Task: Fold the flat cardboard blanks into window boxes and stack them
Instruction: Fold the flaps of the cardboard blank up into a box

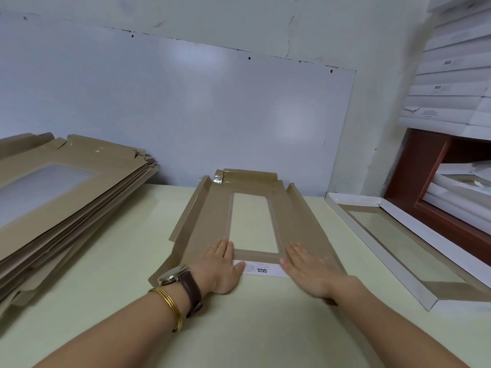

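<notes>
So the blank (pixel 252 224) being worked on sits dead center of the frame, lying flat on the pale table (pixel 127 251), brown side up, with its long axis running straight away from the person, from the lower middle toward the wall at upper center. The window cutout runs the same way. Both long side flaps are already tipped up a bit, and so is the far end flap.

The part that matters is the near end. The short near flap (pixel 261 269) is folded back over so its white printed face shows, and it lies crosswise, right between the two hands. The left hand (pixel 221 266) is pressed flat on the left end of it, fingers together and straight, palm down, not gripping anything. The right hand (pixel 309 269) mirrors it on the right end, fingers flat and slightly spread, nothing pinched either. Both sit about equally near the flap, thumbs pointing in at it.

Looks like they're creasing that near fold, so the next push probably runs along the crease, across the blank's long axis.

Pile of unfolded blanks (pixel 61 197) is at center left; a finished box (pixel 414 251) lies at right.
</notes>
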`<state>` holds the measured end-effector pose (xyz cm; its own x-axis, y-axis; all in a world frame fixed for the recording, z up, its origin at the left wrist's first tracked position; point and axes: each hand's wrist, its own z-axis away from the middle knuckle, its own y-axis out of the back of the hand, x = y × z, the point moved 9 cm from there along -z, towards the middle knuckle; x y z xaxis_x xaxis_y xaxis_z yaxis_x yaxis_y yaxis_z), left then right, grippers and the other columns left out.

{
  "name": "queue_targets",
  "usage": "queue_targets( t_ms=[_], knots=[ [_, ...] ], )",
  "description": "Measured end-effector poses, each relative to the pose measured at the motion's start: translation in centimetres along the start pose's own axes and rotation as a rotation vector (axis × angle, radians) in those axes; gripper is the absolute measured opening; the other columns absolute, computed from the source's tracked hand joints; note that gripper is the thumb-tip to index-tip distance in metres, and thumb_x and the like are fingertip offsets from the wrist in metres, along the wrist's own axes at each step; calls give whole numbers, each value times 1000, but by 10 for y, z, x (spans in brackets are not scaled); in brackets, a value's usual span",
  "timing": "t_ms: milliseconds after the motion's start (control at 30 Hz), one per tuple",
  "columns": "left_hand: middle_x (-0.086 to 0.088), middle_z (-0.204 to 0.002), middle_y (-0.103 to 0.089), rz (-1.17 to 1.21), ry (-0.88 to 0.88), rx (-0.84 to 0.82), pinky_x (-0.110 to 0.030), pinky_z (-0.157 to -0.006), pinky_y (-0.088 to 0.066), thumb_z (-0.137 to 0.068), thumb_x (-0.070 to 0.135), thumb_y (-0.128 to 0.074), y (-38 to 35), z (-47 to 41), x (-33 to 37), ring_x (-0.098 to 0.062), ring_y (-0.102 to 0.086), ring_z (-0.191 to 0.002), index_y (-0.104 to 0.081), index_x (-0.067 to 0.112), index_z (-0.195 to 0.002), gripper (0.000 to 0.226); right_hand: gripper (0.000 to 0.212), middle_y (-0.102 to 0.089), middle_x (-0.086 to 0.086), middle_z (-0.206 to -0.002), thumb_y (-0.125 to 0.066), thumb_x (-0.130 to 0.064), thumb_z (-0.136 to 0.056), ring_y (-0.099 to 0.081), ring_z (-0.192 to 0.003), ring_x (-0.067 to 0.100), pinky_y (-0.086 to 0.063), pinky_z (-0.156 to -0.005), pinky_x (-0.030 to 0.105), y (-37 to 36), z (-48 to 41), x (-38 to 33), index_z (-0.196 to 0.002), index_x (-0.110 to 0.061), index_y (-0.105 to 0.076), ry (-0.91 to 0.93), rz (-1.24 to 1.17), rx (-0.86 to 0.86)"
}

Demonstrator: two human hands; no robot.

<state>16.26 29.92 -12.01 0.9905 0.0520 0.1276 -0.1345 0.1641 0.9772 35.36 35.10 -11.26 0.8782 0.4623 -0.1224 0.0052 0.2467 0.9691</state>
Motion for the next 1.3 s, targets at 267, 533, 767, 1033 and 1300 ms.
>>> queue_targets(
  t_ms=[267,533,767,1033,1300],
  knots=[
    [-8,-161,12,6,14,-13,-36,-121,3,-101,49,-12,0,0,1,-19,12,-148,7,6,-152,70,78,10,-6,-163,-14,-66,-96,10,-148,6,3,-121,30,9,10,44,-156,-19,3,-73,50,-11],
    [-7,-162,10,50,15,24,-34,-119,5,-101,49,-15,-2,-4,-2,-18,11,-148,4,8,-153,69,72,11,-7,-163,-16,-64,-97,12,-148,8,2,-121,32,7,10,42,-156,-27,3,-61,4,10],
    [-1,-149,-35,21,5,180,-43,-119,-4,-99,49,-17,16,0,-9,-18,-21,-143,-41,15,-138,58,67,0,-4,-164,-9,-63,-97,2,-150,11,-7,-120,35,8,23,29,-156,-31,-5,-73,39,67],
    [-4,-139,-42,-76,102,187,-55,-114,12,-98,48,-15,28,9,-7,-24,-16,-143,-49,11,-133,61,66,-42,3,-140,-11,-61,-97,-33,-134,20,-29,-106,39,7,42,-9,-148,-23,-27,-106,191,156],
    [-5,-117,-54,-108,53,252,-46,-107,-18,-98,34,-22,36,25,27,-26,-41,-118,-60,16,-107,42,67,-53,9,-129,-13,-60,-98,-43,-121,22,-37,-97,35,8,61,-60,-134,-12,-45,-160,279,259]
  ],
)
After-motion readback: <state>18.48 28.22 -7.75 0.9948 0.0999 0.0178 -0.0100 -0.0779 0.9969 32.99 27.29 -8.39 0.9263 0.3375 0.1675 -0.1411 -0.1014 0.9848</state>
